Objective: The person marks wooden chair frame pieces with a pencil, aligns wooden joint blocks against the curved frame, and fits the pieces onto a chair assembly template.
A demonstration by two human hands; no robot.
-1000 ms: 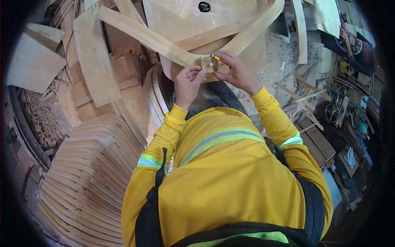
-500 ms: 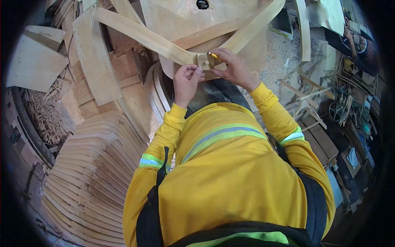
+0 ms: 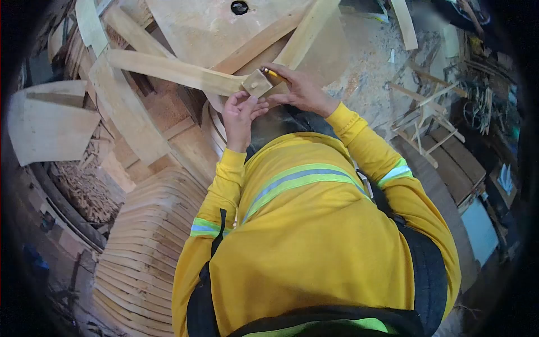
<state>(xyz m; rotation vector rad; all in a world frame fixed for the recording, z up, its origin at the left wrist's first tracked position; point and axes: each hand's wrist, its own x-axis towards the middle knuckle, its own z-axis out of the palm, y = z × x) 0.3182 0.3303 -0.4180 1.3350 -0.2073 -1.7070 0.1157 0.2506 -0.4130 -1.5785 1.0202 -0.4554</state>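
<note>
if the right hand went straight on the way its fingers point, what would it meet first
Most likely the small square wooden block, just ahead of the right hand and the yellow pencil-like tool it holds; depth is unclear, so they may already touch.

both arms (image 3: 368,143) reach forward, left hand (image 3: 238,119) loosely curled, right hand (image 3: 303,91) turned inward with thumb (image 3: 278,99) and forefinger (image 3: 281,69) apart.

A block (image 3: 256,84) sits upper centre, above the left hand (image 3: 238,116), left of the right hand (image 3: 303,91); stacked wood (image 3: 143,253) lies lower left.

No readable text or numbers.
</note>
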